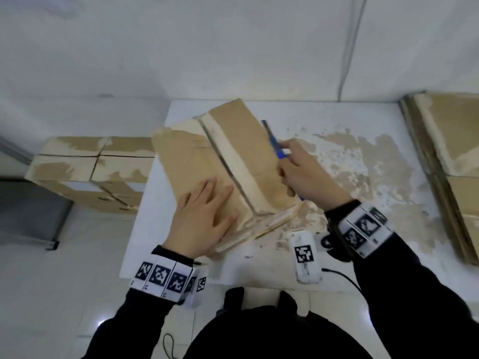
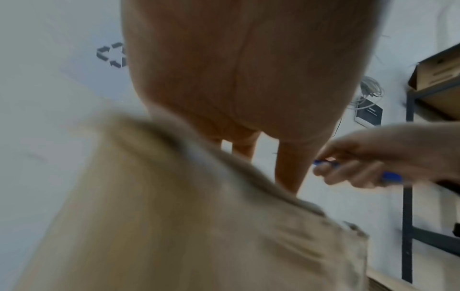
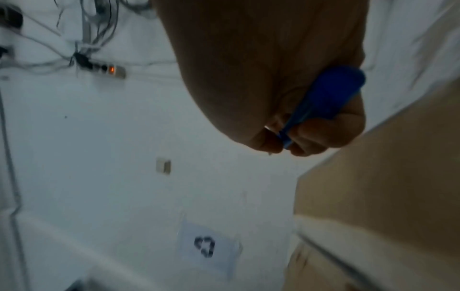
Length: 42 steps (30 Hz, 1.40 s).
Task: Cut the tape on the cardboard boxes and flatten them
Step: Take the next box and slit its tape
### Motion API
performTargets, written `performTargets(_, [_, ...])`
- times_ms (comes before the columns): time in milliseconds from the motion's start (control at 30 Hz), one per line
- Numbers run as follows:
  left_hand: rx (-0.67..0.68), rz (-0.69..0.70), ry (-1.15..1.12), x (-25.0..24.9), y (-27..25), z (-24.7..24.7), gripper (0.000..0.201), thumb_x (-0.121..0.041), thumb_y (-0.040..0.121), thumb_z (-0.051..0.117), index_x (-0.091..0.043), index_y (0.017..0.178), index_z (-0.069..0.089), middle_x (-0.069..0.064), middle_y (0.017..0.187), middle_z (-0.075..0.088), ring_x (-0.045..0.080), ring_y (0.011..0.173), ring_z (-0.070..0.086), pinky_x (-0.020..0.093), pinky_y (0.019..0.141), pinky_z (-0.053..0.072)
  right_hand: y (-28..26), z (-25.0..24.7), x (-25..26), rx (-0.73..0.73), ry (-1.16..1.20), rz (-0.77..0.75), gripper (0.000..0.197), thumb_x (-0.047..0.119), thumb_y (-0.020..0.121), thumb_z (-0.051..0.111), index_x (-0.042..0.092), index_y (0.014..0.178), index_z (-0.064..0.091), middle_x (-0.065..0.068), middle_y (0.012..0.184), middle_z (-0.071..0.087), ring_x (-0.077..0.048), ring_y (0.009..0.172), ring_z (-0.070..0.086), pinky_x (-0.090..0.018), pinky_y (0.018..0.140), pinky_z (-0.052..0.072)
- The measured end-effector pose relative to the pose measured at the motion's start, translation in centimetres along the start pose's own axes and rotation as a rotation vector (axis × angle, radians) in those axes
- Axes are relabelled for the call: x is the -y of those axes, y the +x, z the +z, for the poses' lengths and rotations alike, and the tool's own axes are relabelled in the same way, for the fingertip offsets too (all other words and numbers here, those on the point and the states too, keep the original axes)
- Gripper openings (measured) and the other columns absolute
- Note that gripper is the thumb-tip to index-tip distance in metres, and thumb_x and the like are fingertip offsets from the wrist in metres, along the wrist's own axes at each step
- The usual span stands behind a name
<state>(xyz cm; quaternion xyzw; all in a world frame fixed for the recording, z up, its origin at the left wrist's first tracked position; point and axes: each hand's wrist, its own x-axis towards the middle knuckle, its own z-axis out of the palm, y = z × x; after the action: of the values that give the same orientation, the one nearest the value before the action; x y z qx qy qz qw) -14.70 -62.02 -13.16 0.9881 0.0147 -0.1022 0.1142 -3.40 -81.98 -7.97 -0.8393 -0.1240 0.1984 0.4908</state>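
Note:
A brown cardboard box (image 1: 223, 161) stands on the white table (image 1: 337, 255), its top seam covered by a pale strip of tape (image 1: 233, 161). My left hand (image 1: 204, 213) lies flat on the near left half of the top, fingers straight. My right hand (image 1: 303, 172) grips a blue utility knife (image 1: 274, 143) at the box's right edge, with the tip pointing away from me. The left wrist view shows the box (image 2: 199, 226), blurred, beneath my left fingers (image 2: 288, 167), with the knife (image 2: 390, 175) held beside it. In the right wrist view my fingers curl round the knife handle (image 3: 328, 94) beside the box (image 3: 385, 187).
Closed boxes (image 1: 96, 169) are stacked on the floor left of the table. Flattened cardboard (image 1: 445, 161) is piled at the table's right end. A white device with a marker (image 1: 304, 255) and a black cable lies near the front edge. Torn brown paper residue covers the tabletop.

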Motion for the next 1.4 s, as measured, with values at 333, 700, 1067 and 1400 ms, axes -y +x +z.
performTargets(333, [-0.095, 0.105, -0.126, 6.6, 2.7, 0.7, 0.092, -0.084, 0.073, 0.017, -0.036, 0.151, 0.013, 0.006, 0.160, -0.013, 0.018, 0.145, -0.023, 0.039, 0.116, -0.015, 10.1, 9.3, 5.5, 0.074, -0.639, -0.079, 0.032, 0.004, 0.095, 0.036, 0.002, 0.128, 0.039, -0.012, 0.084, 0.052, -0.024, 0.068, 0.045, -0.032, 0.056, 0.030])
performTargets(700, [-0.185, 0.187, -0.160, 6.1, 5.0, 1.0, 0.099, -0.086, 0.074, 0.006, -0.027, 0.151, 0.023, 0.017, 0.160, 0.001, 0.029, 0.147, -0.010, 0.044, 0.117, -0.009, 13.1, 9.8, 5.4, -0.031, -0.800, -0.060, 0.028, -0.002, 0.093, 0.035, 0.001, 0.120, 0.043, -0.023, 0.098, 0.057, -0.033, 0.085, 0.055, -0.034, 0.064, 0.035])
performTargets(1067, [-0.233, 0.120, -0.111, 5.9, 5.0, 1.6, 0.089, -0.074, 0.079, 0.017, -0.025, 0.153, 0.018, 0.011, 0.161, 0.000, 0.023, 0.148, -0.010, 0.036, 0.117, -0.011, 6.4, 8.8, 3.7, 0.036, -0.766, -0.010, 0.024, 0.009, 0.098, 0.034, 0.003, 0.118, 0.045, -0.022, 0.099, 0.059, -0.036, 0.086, 0.056, -0.034, 0.066, 0.035])
performTargets(1400, [-0.184, 0.102, 0.061, 5.6, 5.1, 0.9, 0.087, -0.071, 0.078, 0.010, -0.025, 0.153, 0.014, 0.013, 0.160, 0.005, 0.026, 0.148, -0.002, 0.043, 0.119, -0.001, -5.5, 7.3, 0.2, -0.023, -0.768, 0.116, 0.048, -0.010, 0.086, 0.035, 0.016, 0.126, 0.042, -0.005, 0.067, 0.043, -0.019, 0.053, 0.039, -0.037, 0.049, 0.035])
